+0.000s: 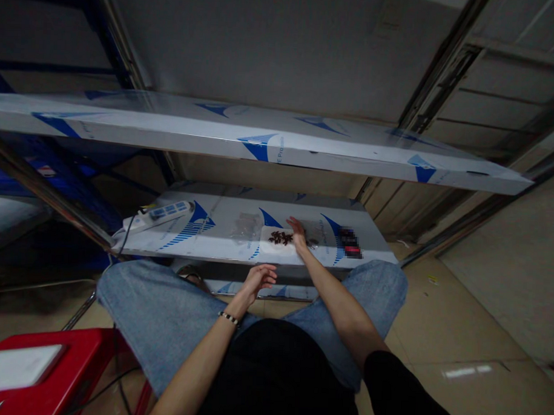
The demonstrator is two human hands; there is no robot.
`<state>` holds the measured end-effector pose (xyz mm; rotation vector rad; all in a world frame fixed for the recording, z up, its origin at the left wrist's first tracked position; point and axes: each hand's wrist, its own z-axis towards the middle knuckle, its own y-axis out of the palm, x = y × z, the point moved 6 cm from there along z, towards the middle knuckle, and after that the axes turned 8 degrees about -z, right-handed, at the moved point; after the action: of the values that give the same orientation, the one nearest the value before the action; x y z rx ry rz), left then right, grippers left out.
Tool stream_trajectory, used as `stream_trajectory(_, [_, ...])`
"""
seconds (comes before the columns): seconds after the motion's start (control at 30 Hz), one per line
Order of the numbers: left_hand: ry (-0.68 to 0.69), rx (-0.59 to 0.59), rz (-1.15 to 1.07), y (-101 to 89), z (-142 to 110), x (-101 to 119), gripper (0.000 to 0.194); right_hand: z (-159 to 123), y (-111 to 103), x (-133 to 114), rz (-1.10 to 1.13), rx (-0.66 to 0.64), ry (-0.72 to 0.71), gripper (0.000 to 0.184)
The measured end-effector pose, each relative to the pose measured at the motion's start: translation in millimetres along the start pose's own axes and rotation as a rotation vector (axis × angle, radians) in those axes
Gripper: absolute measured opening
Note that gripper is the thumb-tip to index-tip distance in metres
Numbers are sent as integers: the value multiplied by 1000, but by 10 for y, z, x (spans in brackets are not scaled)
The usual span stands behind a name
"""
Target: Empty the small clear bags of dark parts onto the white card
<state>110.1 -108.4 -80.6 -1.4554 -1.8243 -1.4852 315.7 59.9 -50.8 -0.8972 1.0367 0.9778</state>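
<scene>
My right hand (298,235) is over the shelf with fingers spread, at the right side of a small pile of dark brown, star-shaped pieces (280,237) that look like star anise. The pieces lie on a white sheet or shallow tray (272,248); which one, I cannot tell. Nearer to me, my left hand (259,278) hovers in front of the shelf edge, fingers loosely stretched and holding nothing visible. A clear plastic bag (246,228) rests left of the white piece. Beyond my right hand is another clear bag (313,232) with some dark bits, partly hidden by the hand.
A white power strip (161,214) with a cable lies on the left of the lower shelf (221,248). A blurred dark-and-red item (351,243) is at right. The upper shelf (193,132) overhangs. A red stool (85,352) bearing a white object (21,367) stands lower left.
</scene>
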Motion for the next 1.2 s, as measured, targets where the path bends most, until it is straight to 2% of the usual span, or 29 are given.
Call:
stream_trajectory(0.07, [0, 6, 6, -24, 10, -2, 24, 65, -178, -12, -91, 12, -13, 49])
stream_trajectory(0.17, [8, 6, 16, -41, 15, 8, 26, 87, -616, 8, -287, 73, -5, 45])
stream_trajectory(0.23, [19, 2, 25, -36, 16, 22, 25, 9, -950, 37, -358, 104, 2, 37])
stream_trajectory(0.3, [33, -2, 34, -23, 22, 36, 24, -124, -1211, 72, -373, 68, 10, 34])
stream_trajectory(0.4, [30, 1, 55, -12, 47, 36, 22, -329, -1371, 91, -301, -57, 20, 33])
stream_trajectory(0.47, [24, 1, 70, -20, 70, 28, 21, -429, -1394, 75, -217, -42, 48, 27])
stream_trajectory(0.63, [36, 21, 90, -115, 119, 42, 20, -597, -1343, -39, -112, 141, 90, 21])
stream_trajectory(0.8, [-2, 78, 132, -215, 187, 57, 19, -659, -1328, -255, -139, 176, 84, 16])
stream_trajectory(0.9, [13, 18, 142, -139, 221, 81, 21, -739, -1271, -427, -104, 208, 31, 15])
stream_trajectory(1.0, [65, -106, 123, 38, 203, 106, 28, -992, -1025, -516, -10, 207, -14, 18])
stream_trajectory(1.1, [84, -185, 123, 178, 158, 83, 40, -1345, -578, -473, 43, 73, -12, 15])
stream_trajectory(1.2, [93, -205, 168, 211, 139, 47, 45, -1614, -163, -361, 119, -92, 50, 14])
